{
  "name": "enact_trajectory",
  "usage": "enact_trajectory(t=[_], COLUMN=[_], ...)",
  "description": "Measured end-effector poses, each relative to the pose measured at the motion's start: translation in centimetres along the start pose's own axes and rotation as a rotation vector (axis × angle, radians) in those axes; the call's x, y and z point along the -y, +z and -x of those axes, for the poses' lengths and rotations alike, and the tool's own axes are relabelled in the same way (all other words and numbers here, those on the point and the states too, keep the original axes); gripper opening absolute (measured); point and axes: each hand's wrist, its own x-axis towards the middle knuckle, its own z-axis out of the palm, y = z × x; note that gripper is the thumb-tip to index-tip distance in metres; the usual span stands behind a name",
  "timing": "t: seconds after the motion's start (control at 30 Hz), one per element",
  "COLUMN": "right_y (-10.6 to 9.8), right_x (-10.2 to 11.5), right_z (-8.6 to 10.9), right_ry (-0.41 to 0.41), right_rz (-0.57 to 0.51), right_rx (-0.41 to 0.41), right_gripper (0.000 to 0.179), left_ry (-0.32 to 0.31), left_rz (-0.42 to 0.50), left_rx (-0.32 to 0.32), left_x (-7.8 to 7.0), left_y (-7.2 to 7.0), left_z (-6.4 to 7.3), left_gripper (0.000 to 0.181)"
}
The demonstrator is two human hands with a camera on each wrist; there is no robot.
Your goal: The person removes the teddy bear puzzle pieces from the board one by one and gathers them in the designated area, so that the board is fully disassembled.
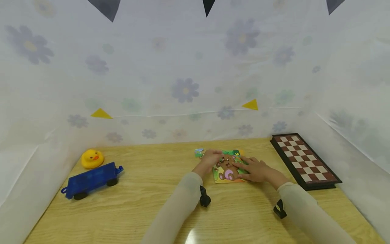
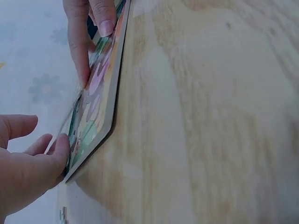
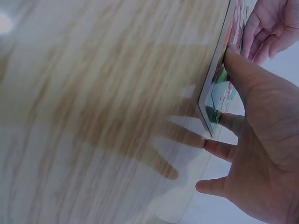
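A puzzle board point(image 1: 228, 171) with a brown bear picture lies flat on the table. My left hand point(image 1: 210, 159) reaches over its left edge, fingertips at the board near the bear; no piece shows clearly between them. A small green and blue puzzle piece point(image 1: 199, 152) lies just left of that hand. On the board's right side rests my right hand point(image 1: 257, 169), its fingers spread. In the right wrist view the right thumb point(image 3: 240, 65) lies on the board's face and other fingertips touch its edge. Both hands hide parts of the picture.
A folding chessboard point(image 1: 304, 161) lies to the right on the wooden table point(image 1: 146, 203). A blue toy wagon point(image 1: 91, 179) stands at the left, with a yellow rubber duck point(image 1: 92, 158) behind it. Flowered white cloth point(image 1: 182, 122) walls the back and sides.
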Motion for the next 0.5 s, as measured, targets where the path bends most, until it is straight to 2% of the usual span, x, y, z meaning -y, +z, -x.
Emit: enact_trajectory(t=[0.2, 0.27, 0.4, 0.5], right_y=[0.2, 0.2, 0.2, 0.2], right_x=[0.0, 0.0, -0.1, 0.0], right_z=[0.0, 0.0, 0.1, 0.1], right_ry=[0.001, 0.003, 0.004, -0.002], right_rz=[0.002, -0.003, -0.013, -0.021], right_rx=[0.006, 0.006, -0.001, -0.003], right_gripper=[0.064, 0.064, 0.063, 0.063], left_ry=[0.012, -0.002, -0.031, -0.043], left_rz=[-0.015, 0.004, 0.098, 0.192], left_rx=[0.000, -0.014, -0.057, -0.051], left_x=[0.6, 0.8, 1.1, 1.3], left_y=[0.5, 0.7, 1.0, 0.8], left_z=[-0.1, -0.3, -0.9, -1.2], left_gripper=[0.029, 0.028, 0.024, 0.026])
